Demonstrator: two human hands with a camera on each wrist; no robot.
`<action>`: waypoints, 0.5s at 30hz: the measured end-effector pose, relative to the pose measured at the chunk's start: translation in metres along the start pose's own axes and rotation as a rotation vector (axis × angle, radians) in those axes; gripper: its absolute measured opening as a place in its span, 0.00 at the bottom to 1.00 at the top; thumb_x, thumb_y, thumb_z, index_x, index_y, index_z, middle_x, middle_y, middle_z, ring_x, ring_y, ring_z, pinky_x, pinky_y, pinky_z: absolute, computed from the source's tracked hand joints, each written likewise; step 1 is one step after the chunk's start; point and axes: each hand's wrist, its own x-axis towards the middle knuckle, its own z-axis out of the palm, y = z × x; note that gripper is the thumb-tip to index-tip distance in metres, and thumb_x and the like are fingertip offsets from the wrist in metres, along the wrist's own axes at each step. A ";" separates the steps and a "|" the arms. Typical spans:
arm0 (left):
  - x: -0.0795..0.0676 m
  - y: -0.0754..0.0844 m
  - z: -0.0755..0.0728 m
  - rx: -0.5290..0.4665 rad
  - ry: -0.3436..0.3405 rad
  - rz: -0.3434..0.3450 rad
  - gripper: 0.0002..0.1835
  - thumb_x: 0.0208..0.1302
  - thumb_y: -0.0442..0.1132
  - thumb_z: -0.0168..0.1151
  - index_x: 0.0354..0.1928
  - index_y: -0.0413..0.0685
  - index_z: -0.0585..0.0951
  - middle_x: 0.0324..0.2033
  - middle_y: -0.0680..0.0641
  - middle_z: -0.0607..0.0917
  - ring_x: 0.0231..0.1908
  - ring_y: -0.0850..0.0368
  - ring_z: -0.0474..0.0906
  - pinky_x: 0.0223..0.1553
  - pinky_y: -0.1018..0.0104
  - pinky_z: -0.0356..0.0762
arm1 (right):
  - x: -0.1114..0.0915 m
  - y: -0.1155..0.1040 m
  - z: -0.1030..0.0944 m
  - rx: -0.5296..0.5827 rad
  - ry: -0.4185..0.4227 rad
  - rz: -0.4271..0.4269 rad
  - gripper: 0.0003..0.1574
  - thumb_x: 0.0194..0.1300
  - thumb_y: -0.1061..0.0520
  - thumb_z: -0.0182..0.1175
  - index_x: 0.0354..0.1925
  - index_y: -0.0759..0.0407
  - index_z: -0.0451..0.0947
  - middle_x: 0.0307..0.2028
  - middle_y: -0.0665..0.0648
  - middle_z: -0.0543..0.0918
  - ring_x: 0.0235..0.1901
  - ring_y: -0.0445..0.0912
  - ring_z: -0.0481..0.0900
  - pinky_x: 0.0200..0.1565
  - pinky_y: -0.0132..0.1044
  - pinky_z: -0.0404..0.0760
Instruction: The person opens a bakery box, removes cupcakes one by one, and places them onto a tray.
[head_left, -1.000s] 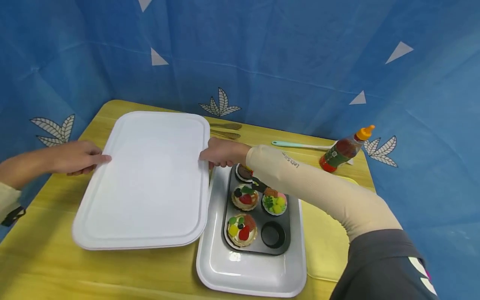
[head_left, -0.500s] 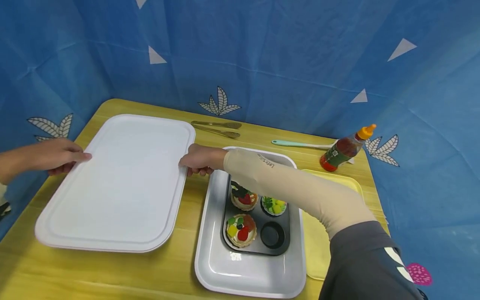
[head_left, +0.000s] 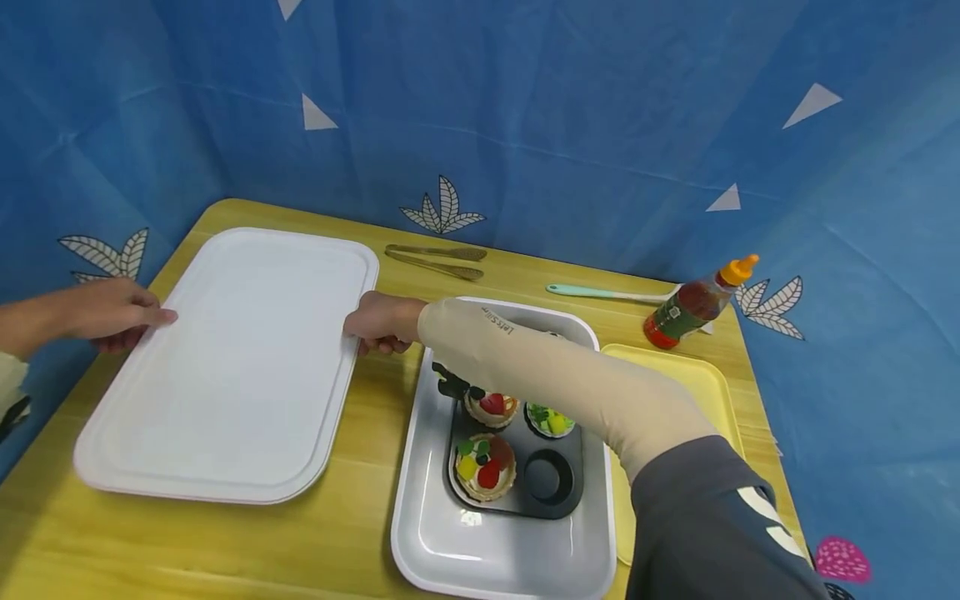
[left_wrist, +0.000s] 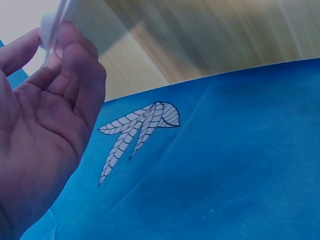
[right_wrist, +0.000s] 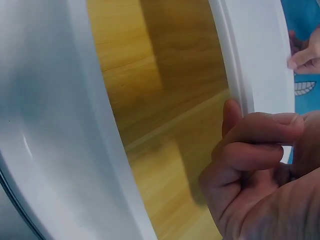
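A large white rectangular lid [head_left: 232, 367] with rounded corners is held above the left part of the wooden table. My left hand [head_left: 120, 315] pinches its left edge, thumb on top and fingers beneath; the left wrist view shows that grip from below. On the opposite edge, my right hand [head_left: 381, 321] pinches the rim with its fingers curled. To the right stands an uncovered white tray [head_left: 480, 562] holding a dark muffin pan [head_left: 517, 500]. A fruit tart [head_left: 483, 467] sits in the pan, and other filled cups are partly hidden by my right forearm.
Metal tongs [head_left: 438, 260] lie behind the tray, near the table's back edge. A mint-handled utensil [head_left: 600, 292] and an orange-capped sauce bottle [head_left: 693, 304] are at the back right. A yellow tray [head_left: 701, 387] lies right of the white one, partly under my arm.
Both hands have carried the white lid leftward, away from the white tray, and lately it has hardly moved. The tongs have come fully into view.
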 end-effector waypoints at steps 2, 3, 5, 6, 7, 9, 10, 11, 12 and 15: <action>0.000 -0.004 0.002 0.003 -0.007 -0.005 0.22 0.75 0.48 0.51 0.24 0.43 0.77 0.17 0.49 0.76 0.19 0.53 0.74 0.21 0.59 0.74 | 0.003 -0.002 0.002 -0.001 -0.016 0.014 0.22 0.71 0.56 0.47 0.25 0.69 0.75 0.10 0.52 0.63 0.11 0.42 0.58 0.17 0.32 0.54; 0.000 -0.006 0.003 0.002 -0.009 -0.007 0.22 0.75 0.48 0.51 0.24 0.43 0.77 0.17 0.49 0.76 0.19 0.53 0.75 0.21 0.59 0.74 | 0.004 -0.002 0.003 -0.003 -0.022 0.021 0.22 0.71 0.57 0.47 0.26 0.70 0.76 0.10 0.52 0.63 0.11 0.42 0.59 0.17 0.32 0.55; 0.001 -0.008 0.003 -0.001 -0.007 -0.005 0.22 0.75 0.48 0.51 0.24 0.43 0.78 0.17 0.49 0.77 0.19 0.52 0.75 0.21 0.59 0.74 | 0.006 -0.002 0.005 -0.008 -0.024 0.031 0.22 0.71 0.56 0.47 0.26 0.70 0.76 0.10 0.52 0.64 0.11 0.42 0.60 0.17 0.32 0.56; 0.002 -0.009 0.003 0.000 -0.003 -0.004 0.22 0.75 0.48 0.52 0.24 0.42 0.77 0.17 0.48 0.77 0.19 0.52 0.75 0.21 0.59 0.74 | 0.007 -0.002 0.005 -0.007 -0.022 0.033 0.22 0.71 0.56 0.48 0.26 0.70 0.76 0.10 0.52 0.64 0.11 0.42 0.60 0.17 0.32 0.56; 0.003 -0.009 0.004 -0.001 0.001 -0.004 0.22 0.75 0.48 0.52 0.24 0.42 0.78 0.17 0.48 0.77 0.19 0.52 0.75 0.21 0.59 0.75 | 0.008 -0.002 0.006 -0.007 -0.018 0.033 0.23 0.71 0.56 0.48 0.25 0.70 0.76 0.10 0.52 0.65 0.11 0.42 0.60 0.17 0.32 0.56; 0.005 -0.010 0.004 0.002 0.005 -0.007 0.22 0.75 0.48 0.52 0.24 0.42 0.78 0.17 0.48 0.77 0.19 0.52 0.75 0.21 0.58 0.75 | 0.011 -0.001 0.007 -0.002 -0.010 0.038 0.24 0.71 0.56 0.48 0.21 0.67 0.75 0.10 0.52 0.65 0.11 0.42 0.60 0.17 0.32 0.56; 0.006 -0.011 0.005 0.001 0.001 -0.007 0.22 0.75 0.48 0.51 0.24 0.42 0.77 0.16 0.48 0.78 0.19 0.52 0.75 0.22 0.58 0.75 | 0.013 -0.001 0.008 0.000 -0.009 0.042 0.25 0.71 0.56 0.47 0.19 0.66 0.74 0.10 0.53 0.66 0.11 0.42 0.60 0.16 0.32 0.56; 0.006 -0.011 0.006 0.004 -0.004 -0.009 0.22 0.75 0.48 0.51 0.24 0.42 0.77 0.16 0.48 0.78 0.19 0.52 0.75 0.22 0.58 0.75 | 0.014 0.000 0.008 0.003 -0.011 0.044 0.26 0.71 0.56 0.47 0.18 0.66 0.73 0.10 0.53 0.65 0.11 0.42 0.60 0.16 0.32 0.56; 0.007 -0.012 0.007 0.009 -0.010 -0.011 0.22 0.75 0.48 0.51 0.24 0.42 0.77 0.16 0.48 0.77 0.19 0.53 0.75 0.22 0.58 0.75 | 0.015 0.000 0.009 0.004 -0.015 0.046 0.26 0.72 0.56 0.47 0.17 0.65 0.72 0.10 0.53 0.65 0.11 0.42 0.60 0.17 0.32 0.56; 0.006 -0.016 0.011 0.016 -0.018 -0.019 0.22 0.75 0.47 0.51 0.23 0.42 0.77 0.17 0.49 0.77 0.20 0.53 0.75 0.23 0.58 0.75 | 0.020 -0.001 0.012 -0.004 -0.025 0.048 0.25 0.72 0.56 0.47 0.19 0.65 0.70 0.10 0.53 0.64 0.11 0.42 0.60 0.17 0.32 0.56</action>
